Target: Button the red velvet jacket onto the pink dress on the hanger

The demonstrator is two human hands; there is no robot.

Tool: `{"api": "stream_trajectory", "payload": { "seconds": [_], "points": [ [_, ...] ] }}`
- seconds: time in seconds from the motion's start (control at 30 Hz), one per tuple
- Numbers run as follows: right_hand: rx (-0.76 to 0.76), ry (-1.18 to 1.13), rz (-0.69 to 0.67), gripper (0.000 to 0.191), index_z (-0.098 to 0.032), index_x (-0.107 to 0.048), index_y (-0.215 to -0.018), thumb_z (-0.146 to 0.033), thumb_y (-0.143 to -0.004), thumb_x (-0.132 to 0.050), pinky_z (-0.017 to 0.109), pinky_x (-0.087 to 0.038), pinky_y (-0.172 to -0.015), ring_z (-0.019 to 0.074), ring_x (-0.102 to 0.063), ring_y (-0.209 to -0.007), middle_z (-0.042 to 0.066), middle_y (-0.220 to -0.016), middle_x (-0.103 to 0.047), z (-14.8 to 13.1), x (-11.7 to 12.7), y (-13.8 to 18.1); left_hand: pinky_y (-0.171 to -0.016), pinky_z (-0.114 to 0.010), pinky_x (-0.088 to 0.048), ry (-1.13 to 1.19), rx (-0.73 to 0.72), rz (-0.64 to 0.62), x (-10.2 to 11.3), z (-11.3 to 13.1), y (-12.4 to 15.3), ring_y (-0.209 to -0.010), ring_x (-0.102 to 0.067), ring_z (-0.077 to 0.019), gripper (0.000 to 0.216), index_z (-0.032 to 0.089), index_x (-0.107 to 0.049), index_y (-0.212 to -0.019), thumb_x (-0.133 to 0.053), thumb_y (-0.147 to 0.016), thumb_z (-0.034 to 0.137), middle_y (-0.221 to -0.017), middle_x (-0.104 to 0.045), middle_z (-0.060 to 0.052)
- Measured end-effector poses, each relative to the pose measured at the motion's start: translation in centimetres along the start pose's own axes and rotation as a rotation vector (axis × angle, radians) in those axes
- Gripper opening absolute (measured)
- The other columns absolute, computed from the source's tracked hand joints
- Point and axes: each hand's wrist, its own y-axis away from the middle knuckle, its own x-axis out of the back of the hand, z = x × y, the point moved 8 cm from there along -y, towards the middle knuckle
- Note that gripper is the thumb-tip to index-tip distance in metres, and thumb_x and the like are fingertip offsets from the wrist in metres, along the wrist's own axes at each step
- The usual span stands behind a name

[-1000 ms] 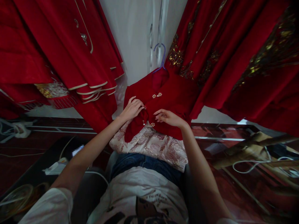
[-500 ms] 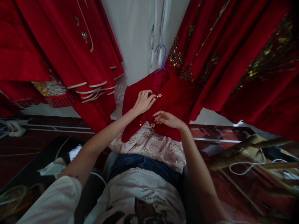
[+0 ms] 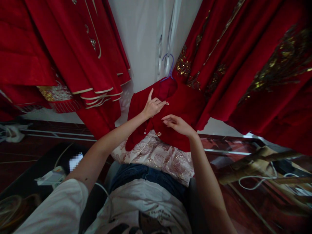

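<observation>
A red jacket (image 3: 186,97) hangs on a purple hanger (image 3: 172,65), its lower part lying over a shiny pink-and-cream patterned cloth (image 3: 156,152) on my lap. My left hand (image 3: 154,107) is closed at the jacket's front edge, its fingertips pinched at a flower-shaped button (image 3: 167,103) and partly covering it; one finger sticks out upward. Just to the lower right, my right hand (image 3: 179,125) rests over the jacket with its fingers stretched out, loosely bent, and nothing visible in them. A second flower button (image 3: 158,134) and a small pearl bead (image 3: 145,132) show near the hem.
Red garments with pale piping (image 3: 97,74) hang at left, and red garments with gold decoration (image 3: 234,65) at right. A dark bench (image 3: 31,175) at lower left carries small items. Wooden poles (image 3: 243,169) and a white cable (image 3: 251,183) lie at right.
My left hand has turned, one finger now raised, and its fingertips cover more of the upper flower button. My right hand has shifted slightly off the lower button, which shows more fully.
</observation>
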Motion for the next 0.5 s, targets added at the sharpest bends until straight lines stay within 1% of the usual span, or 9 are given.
{"api": "stream_trajectory", "payload": {
  "seconds": [0.07, 0.1, 0.13, 0.17, 0.23, 0.3, 0.4, 0.47, 0.5],
  "points": [
    [0.106, 0.046, 0.29, 0.026, -0.019, -0.061, -0.102, -0.039, -0.085, -0.06, 0.039, -0.048, -0.1, 0.0188, -0.062, -0.101, 0.011, -0.111, -0.065, -1.7, 2.3, -0.9, -0.113, -0.055, -0.028, -0.018, -0.03, -0.044, -0.3, 0.1, -0.3, -0.087, -0.061, -0.018, 0.031, 0.019, -0.066, -0.103, -0.039, -0.098, 0.031, -0.083, -0.068, -0.004],
    [0.157, 0.049, 0.414, 0.03, -0.02, -0.059, -0.105, -0.043, -0.086, -0.057, 0.038, -0.046, -0.102, 0.0191, -0.06, -0.106, 0.011, -0.116, -0.063, -2.5, 3.1, -1.5, -0.109, -0.051, -0.035, -0.032, -0.04, -0.089, -0.6, 0.2, -0.5, -0.087, -0.062, -0.0192, 0.033, 0.015, -0.065, -0.103, -0.038, -0.098, 0.032, -0.083, -0.068, -0.007],
    [0.199, 0.04, 0.501, 0.037, -0.02, -0.057, -0.112, -0.048, -0.089, -0.052, 0.037, -0.045, -0.104, 0.0191, -0.058, -0.112, 0.012, -0.122, -0.061, -3.2, 3.5, -2.2, -0.103, -0.048, -0.041, -0.049, -0.047, -0.146, -0.9, 0.3, -0.7, -0.085, -0.064, -0.0206, 0.034, 0.012, -0.064, -0.103, -0.038, -0.097, 0.032, -0.082, -0.068, -0.009],
    [0.228, 0.027, 0.518, 0.044, -0.021, -0.054, -0.12, -0.054, -0.091, -0.046, 0.035, -0.044, -0.106, 0.0187, -0.055, -0.118, 0.012, -0.128, -0.058, -3.8, 3.4, -3.3, -0.097, -0.045, -0.046, -0.069, -0.046, -0.208, -1.2, 0.4, -0.9, -0.082, -0.065, -0.022, 0.035, 0.009, -0.063, -0.104, -0.038, -0.097, 0.032, -0.081, -0.068, -0.012],
    [0.242, 0.004, 0.453, 0.059, -0.024, -0.043, -0.136, -0.063, -0.092, -0.035, 0.036, -0.039, -0.11, 0.0185, -0.045, -0.132, 0.01, -0.142, -0.047, -4.5, 2.2, -5.8, -0.086, -0.042, -0.049, -0.119, -0.019, -0.316, -1.6, 0.2, -1.1, -0.076, -0.067, -0.0249, 0.037, 0.005, -0.062, -0.105, -0.039, -0.095, 0.032, -0.079, -0.068, -0.015],
    [0.136, 0.05, 0.472, 0.074, -0.02, -0.03, -0.146, -0.069, -0.09, -0.032, 0.041, -0.032, -0.115, 0.0223, -0.029, -0.144, 0.013, -0.152, -0.034, -4.0, 1.8, -7.8, -0.08, -0.042, -0.049, -0.191, 0.034, -0.395, -1.7, -0.5, -1.0, -0.076, -0.068, -0.0279, 0.037, 0.006, -0.065, -0.097, -0.041, -0.093, 0.033, -0.078, -0.069, -0.018],
    [-0.117, 0.201, 0.641, 0.093, -0.004, -0.02, -0.147, -0.069, -0.085, -0.044, 0.055, -0.019, -0.118, 0.0358, -0.014, -0.148, 0.029, -0.152, -0.022, -2.3, 3.3, -8.4, -0.078, -0.041, -0.048, -0.324, 0.174, -0.478, -1.4, -3.1, -0.6, -0.081, -0.068, -0.031, 0.025, 0.009, -0.069, -0.077, -0.054, -0.084, 0.028, -0.074, -0.07, -0.018],
    [-0.133, 0.306, 0.761, 0.093, 0.001, -0.019, -0.144, -0.064, -0.085, -0.05, 0.06, -0.016, -0.115, 0.0419, -0.015, -0.146, 0.036, -0.149, -0.022, -2.2, 5.1, -7.6, -0.08, -0.043, -0.048, -0.363, 0.273, -0.49, -1.1, -5.4, -0.4, -0.086, -0.067, -0.0329, 0.017, 0.01, -0.069, -0.069, -0.06, -0.077, 0.022, -0.071, -0.07, -0.017],
    [-0.1, 0.363, 0.804, 0.09, 0.002, -0.021, -0.143, -0.061, -0.086, -0.05, 0.061, -0.018, -0.114, 0.0428, -0.019, -0.144, 0.037, -0.147, -0.025, -2.5, 6.2, -7.1, -0.081, -0.046, -0.047, -0.337, 0.299, -0.448, -0.8, -6.3, -0.7, -0.089, -0.067, -0.0345, 0.016, 0.009, -0.07, -0.069, -0.061, -0.075, 0.021, -0.071, -0.07, -0.018]
  ]
}}
